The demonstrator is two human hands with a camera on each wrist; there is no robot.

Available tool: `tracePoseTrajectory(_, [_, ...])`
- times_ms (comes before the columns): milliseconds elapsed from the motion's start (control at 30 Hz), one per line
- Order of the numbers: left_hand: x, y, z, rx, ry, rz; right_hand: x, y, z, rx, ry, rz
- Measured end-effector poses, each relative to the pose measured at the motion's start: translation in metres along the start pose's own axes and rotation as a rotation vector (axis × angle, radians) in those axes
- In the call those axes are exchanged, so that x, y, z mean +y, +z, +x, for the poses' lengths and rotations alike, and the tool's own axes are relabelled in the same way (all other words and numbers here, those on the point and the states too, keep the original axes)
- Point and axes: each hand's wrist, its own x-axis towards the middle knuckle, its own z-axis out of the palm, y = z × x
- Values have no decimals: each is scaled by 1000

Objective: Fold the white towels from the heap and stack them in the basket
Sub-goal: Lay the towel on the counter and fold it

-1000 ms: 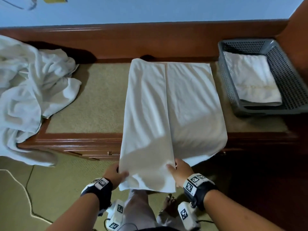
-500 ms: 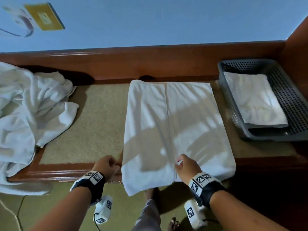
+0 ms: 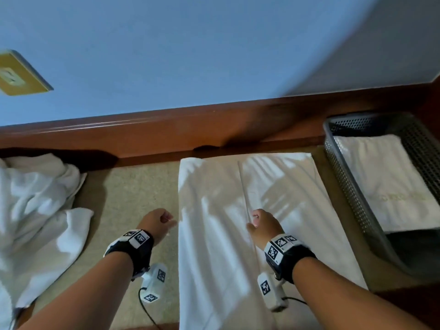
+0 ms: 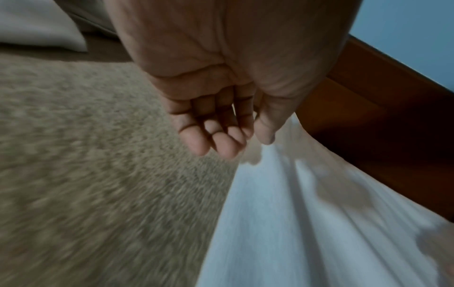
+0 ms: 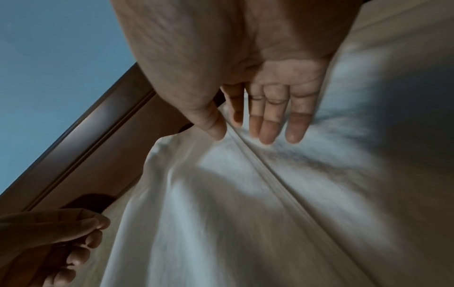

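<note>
A white towel [image 3: 214, 246], folded lengthwise with a seam down its middle, lies flat on the beige table top [image 3: 133, 198]. My right hand [image 3: 253, 217] rests on that seam about halfway along. Its fingers [image 5: 266, 134] are straight on the cloth, and the thumb and index finger sit on either side of the ridge. My left hand [image 3: 170, 220] hovers just left of the towel's left edge. It is loosely curled [image 4: 240, 139] and I see nothing in it. The crumpled white heap [image 3: 35, 210] lies far left. The grey basket [image 3: 338, 177] at right holds one folded towel [image 3: 385, 182].
A red-brown wooden backboard [image 3: 166, 129] runs along the far side of the table under a blue wall. The basket stands in the right rear corner against dark wood. A strip of bare beige mat separates the heap from the flat towel.
Both hands have left the towel's near hem, which hung over the table edge. They moved forward along the towel to about its middle. The head view has moved closer and tilted up.
</note>
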Motion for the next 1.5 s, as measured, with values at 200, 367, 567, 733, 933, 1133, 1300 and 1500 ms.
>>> tracePoseTrajectory(200, [26,2,74,-62,-63,-117,-37,-3,71,62,83,18])
tracePoseTrajectory(367, [55,3,119,-25,-145,-376,-77,-9,136,142,108,-94])
tracePoseTrajectory(567, [62,5,150,-66,-151,-369,-96,-39,192,117,136,-124])
tracePoseTrajectory(733, [67,9,154,-20,-148,-263,-79,-42,192,132,99,-77])
tracePoseTrajectory(933, [59,10,120,-40,-160,-159,-31,-42,138,47,36,-127])
tracePoseTrajectory(1133, [21,40,38,-158,-87,-27,75,-28,16,149,144,-173])
tracePoseTrajectory(1300, [0,68,-26,-128,-209,-31,179,-22,-78,319,514,-115])
tracePoseTrajectory(1500, [-18,98,-93,-97,-251,25,228,-48,-82,316,612,-67])
